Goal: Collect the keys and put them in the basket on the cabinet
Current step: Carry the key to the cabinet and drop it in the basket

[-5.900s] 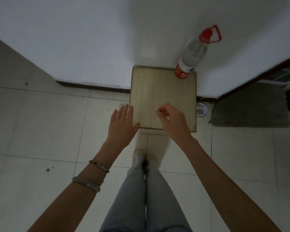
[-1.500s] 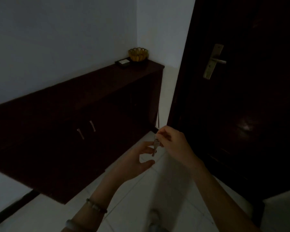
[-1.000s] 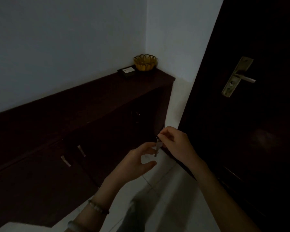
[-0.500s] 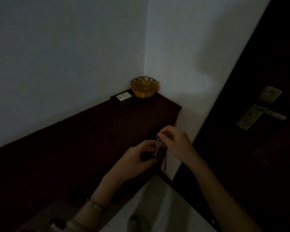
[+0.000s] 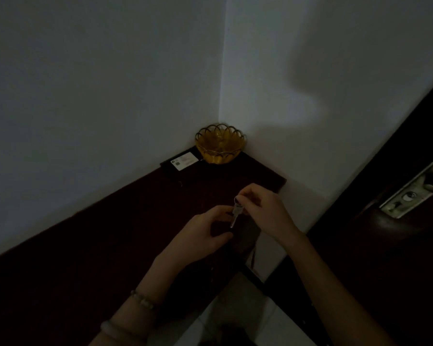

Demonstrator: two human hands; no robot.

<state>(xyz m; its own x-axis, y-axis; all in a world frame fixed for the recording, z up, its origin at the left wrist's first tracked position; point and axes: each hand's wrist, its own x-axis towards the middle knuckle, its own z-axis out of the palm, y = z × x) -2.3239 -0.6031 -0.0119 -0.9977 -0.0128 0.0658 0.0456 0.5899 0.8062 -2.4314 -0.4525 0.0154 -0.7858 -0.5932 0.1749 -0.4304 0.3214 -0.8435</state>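
A small silver key (image 5: 235,214) on a ring dangles from the pinched fingertips of my right hand (image 5: 265,213). My left hand (image 5: 201,233) is cupped just below and left of it, fingers curled with nothing in them, the fingertips close to the key's blade. Both hands hover over the near end of the dark wooden cabinet (image 5: 125,236). An amber scalloped basket (image 5: 220,144) stands in the far corner of the cabinet top, well beyond the hands. The room is dim.
A black box with a white label (image 5: 181,161) lies left of the basket against the wall. A dark door with a metal lever handle (image 5: 415,193) stands at the right. Pale floor tiles (image 5: 238,310) show between cabinet and door.
The view has closed in on the cabinet's corner, so the basket looks larger and nearer. My hands keep the same pose, the right still pinching the key above the cupped left.
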